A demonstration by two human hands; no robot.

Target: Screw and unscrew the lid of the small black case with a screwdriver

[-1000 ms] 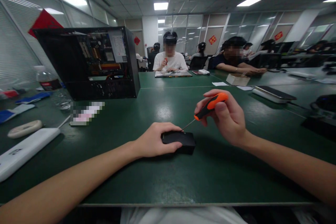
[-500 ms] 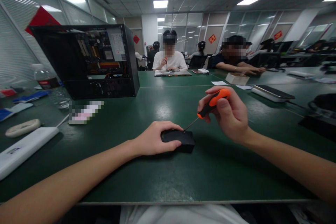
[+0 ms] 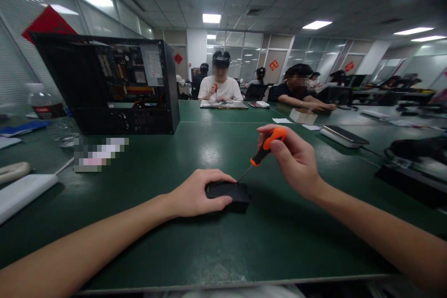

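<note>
A small black rectangular box (image 3: 230, 191) lies on the green table in front of me. My left hand (image 3: 202, 193) grips its left end, thumb along the near side and fingers over the far side. In my right hand (image 3: 296, 158) is a screwdriver (image 3: 267, 146) with an orange and black handle, held between thumb and fingers. The tool slants down to the left, and its thin shaft meets the top of the box near the far edge. What the tip touches is too small to make out.
An open computer case (image 3: 111, 84) stands at the back left beside a plastic bottle (image 3: 52, 111). A white power strip (image 3: 28, 193) lies at the left. Toward the right are a small open box (image 3: 303, 116) and a black-topped white device (image 3: 344, 136). Two people sit across the table.
The camera view has turned slightly, shifting the scene left and down. My left hand stays on the black box. The screwdriver still meets the box top, and my right-hand fingers are slightly more extended around its handle.
</note>
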